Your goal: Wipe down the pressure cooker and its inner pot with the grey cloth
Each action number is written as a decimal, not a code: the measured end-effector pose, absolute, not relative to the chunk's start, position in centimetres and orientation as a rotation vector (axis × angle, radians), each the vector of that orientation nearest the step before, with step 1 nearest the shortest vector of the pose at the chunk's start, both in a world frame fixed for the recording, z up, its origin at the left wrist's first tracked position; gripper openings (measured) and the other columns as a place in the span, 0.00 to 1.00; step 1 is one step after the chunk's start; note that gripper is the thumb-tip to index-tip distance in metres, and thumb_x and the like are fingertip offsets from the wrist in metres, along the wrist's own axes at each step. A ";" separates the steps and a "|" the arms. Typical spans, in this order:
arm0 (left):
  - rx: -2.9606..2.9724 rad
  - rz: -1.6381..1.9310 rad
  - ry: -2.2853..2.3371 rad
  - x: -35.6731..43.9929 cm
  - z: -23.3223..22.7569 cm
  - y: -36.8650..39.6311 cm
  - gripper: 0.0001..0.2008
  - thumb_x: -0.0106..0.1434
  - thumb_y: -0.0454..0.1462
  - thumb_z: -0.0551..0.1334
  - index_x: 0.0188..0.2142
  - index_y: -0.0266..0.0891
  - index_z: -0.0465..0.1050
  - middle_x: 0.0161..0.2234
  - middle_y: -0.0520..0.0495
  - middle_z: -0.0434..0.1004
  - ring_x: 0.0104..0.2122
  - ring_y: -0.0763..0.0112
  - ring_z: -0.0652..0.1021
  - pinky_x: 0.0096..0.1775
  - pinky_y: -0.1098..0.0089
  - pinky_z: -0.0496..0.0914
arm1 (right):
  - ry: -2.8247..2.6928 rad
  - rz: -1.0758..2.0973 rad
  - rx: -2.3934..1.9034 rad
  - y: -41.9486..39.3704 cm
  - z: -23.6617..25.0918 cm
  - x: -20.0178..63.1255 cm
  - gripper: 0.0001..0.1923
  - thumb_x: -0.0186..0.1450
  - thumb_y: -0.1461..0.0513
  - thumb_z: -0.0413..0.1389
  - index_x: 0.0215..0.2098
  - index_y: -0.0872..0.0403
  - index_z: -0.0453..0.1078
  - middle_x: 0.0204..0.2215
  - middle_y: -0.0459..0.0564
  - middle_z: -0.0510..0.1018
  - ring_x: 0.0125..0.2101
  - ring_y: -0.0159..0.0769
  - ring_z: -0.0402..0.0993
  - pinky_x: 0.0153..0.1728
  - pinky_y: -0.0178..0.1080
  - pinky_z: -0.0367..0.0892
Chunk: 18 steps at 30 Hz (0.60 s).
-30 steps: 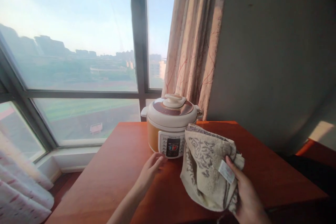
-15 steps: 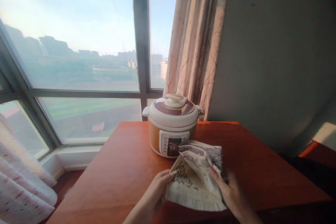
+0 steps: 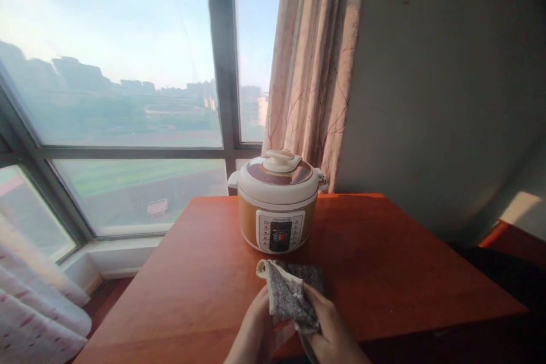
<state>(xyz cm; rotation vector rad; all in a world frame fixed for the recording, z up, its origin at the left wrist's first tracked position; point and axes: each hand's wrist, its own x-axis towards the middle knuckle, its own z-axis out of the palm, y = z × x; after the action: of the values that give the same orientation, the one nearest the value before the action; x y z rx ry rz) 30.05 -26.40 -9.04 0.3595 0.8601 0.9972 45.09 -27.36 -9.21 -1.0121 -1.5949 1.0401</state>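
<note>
A cloth (image 3: 285,294), bunched into a small bundle, is held between my two hands above the table's near part. Its mottled grey-brown side faces me, with a pale cream edge curled at the upper left. My left hand (image 3: 256,327) grips the bundle from the left; its fingers are partly hidden beneath. From the right, my right hand (image 3: 330,327) closes on it, thumb side uppermost. Just beyond the cloth stands an electric pressure cooker (image 3: 277,199), cream and gold, with its lid on and a control panel facing me. Neither hand touches the cooker.
The reddish-brown wooden table (image 3: 187,273) has its far edge near a window (image 3: 128,96). A beige curtain (image 3: 315,68) hangs behind the cooker, and a pale patterned curtain (image 3: 38,307) at the lower left. A grey wall (image 3: 426,96) rises on the right.
The cloth, spread wider with its cream patterned side showing, is now bunched smaller with the grey side up. Both hands have drawn closer together, and the cooker's panel is fully uncovered.
</note>
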 end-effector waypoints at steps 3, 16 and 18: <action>0.391 1.033 0.878 29.5 -9.6 -26.8 0.13 0.53 0.36 0.72 0.39 0.40 0.78 0.34 0.48 0.82 0.33 0.68 0.80 0.36 0.73 0.71 | -1.587 1.032 -1.014 -27.2 -9.4 45.1 0.27 0.57 0.66 0.55 0.55 0.51 0.75 0.53 0.54 0.79 0.57 0.51 0.73 0.59 0.48 0.65; 0.317 0.998 0.872 27.9 -9.1 -27.5 0.04 0.55 0.33 0.67 0.31 0.39 0.75 0.25 0.50 0.77 0.26 0.68 0.78 0.33 0.71 0.71 | -1.788 0.916 -1.210 -27.6 -13.0 44.1 0.41 0.51 0.67 0.61 0.64 0.52 0.66 0.62 0.58 0.70 0.61 0.54 0.67 0.62 0.49 0.63; 0.366 0.978 0.842 27.7 -8.5 -27.7 0.04 0.56 0.35 0.67 0.32 0.40 0.75 0.27 0.50 0.78 0.25 0.68 0.78 0.35 0.70 0.71 | -1.758 0.873 -1.276 -27.7 -13.5 43.9 0.42 0.49 0.67 0.62 0.63 0.51 0.67 0.61 0.58 0.72 0.60 0.54 0.69 0.60 0.48 0.65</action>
<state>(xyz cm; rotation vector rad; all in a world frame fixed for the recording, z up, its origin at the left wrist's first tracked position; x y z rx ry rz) 27.66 -27.68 -8.50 0.3663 0.8417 0.9783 43.88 -27.72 -13.49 -1.2763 -1.7584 0.8732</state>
